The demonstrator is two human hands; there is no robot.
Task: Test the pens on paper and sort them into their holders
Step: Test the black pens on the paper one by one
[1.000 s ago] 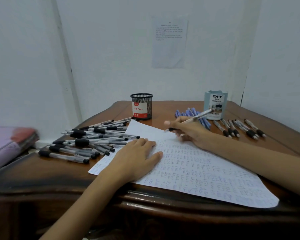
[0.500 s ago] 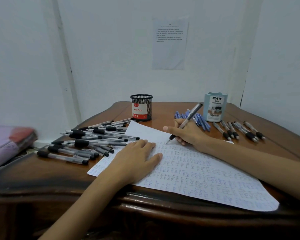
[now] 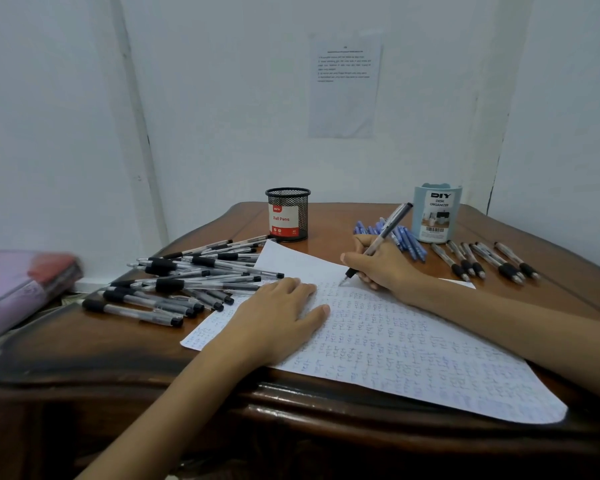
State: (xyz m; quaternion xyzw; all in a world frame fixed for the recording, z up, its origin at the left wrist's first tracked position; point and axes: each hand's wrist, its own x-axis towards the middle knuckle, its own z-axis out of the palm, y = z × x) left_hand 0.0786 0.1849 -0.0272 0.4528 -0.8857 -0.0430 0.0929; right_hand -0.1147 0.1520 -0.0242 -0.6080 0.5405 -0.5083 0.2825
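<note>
The right hand [image 3: 381, 263] gripped a pen [image 3: 391, 224] between the thumb and the fingers, in a writing hold. The tip pointed down at the paper [image 3: 413, 344], at the upper end of the written rows. Whether it really touched the sheet, I could not tell. The barrel leaned away from the person, toward the far right, and the wrist seemed to rest low over the sheet.

To do this step well, I think a short and light stroke was enough. It should be placed on the white part near the top, because small marks filled most of the sheet and the ink colour reads better on a blank place.

The left hand [image 3: 274, 317] lay flat on the left part of the paper, fingers straight, thumb spread, gripping nothing. I judged that it should keep the sheet from sliding on the polished table [image 3: 118, 344].

A pile of black pens [image 3: 187, 278] lay just left of the paper, some over its edge. Behind stood the mesh holder [image 3: 288, 214]. Far right stood the blue holder [image 3: 437, 213], with blue pens [image 3: 409, 240] beside it.
</note>
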